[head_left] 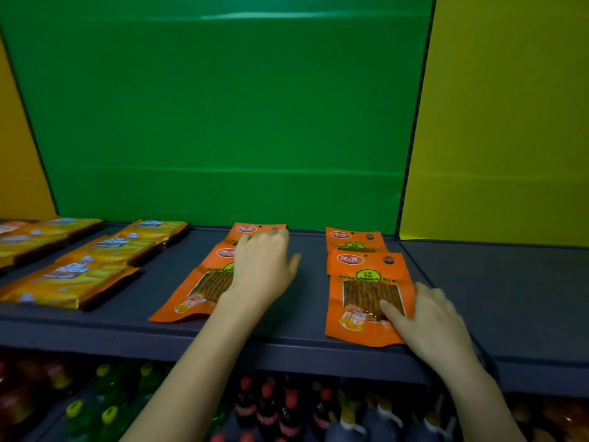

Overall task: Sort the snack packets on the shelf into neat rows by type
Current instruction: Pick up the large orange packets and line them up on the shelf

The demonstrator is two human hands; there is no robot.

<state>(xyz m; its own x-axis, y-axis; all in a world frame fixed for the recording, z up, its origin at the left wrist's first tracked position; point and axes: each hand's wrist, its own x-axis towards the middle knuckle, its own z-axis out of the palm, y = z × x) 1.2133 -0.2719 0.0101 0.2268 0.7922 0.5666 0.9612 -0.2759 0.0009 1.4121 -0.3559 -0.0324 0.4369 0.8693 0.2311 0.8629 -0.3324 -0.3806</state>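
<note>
Behind everything stood a big green wall [223, 106], with a yellow wall [510, 122] next to it on the right. Below them ran a long dark shelf [526, 298]. Under the shelf, lots of bottles [280, 406] with red, green and yellow caps stood close together, all a bit blurry.

On the left part of the shelf lay the yellow packets [70, 282]. They were flat, in lines that went from near to far.

In the middle lay four orange packets [197, 291], in two pairs. In each pair the near one partly covered the far one. The left pair leaned a little to the right. The right pair [366, 301] lay straighter, and its near packet came right up to the near edge of the shelf.

The left hand [264, 266] lay flat on top of the left pair. Its fingers were straight and reached onto the far packet, and its thumb stuck out to the right. It held nothing.

The right hand [427, 314] was spread open at the near right corner of the right pair. Its thumb lay flat on the near packet, and its blurry fingers sat by the packet's right edge.
</note>
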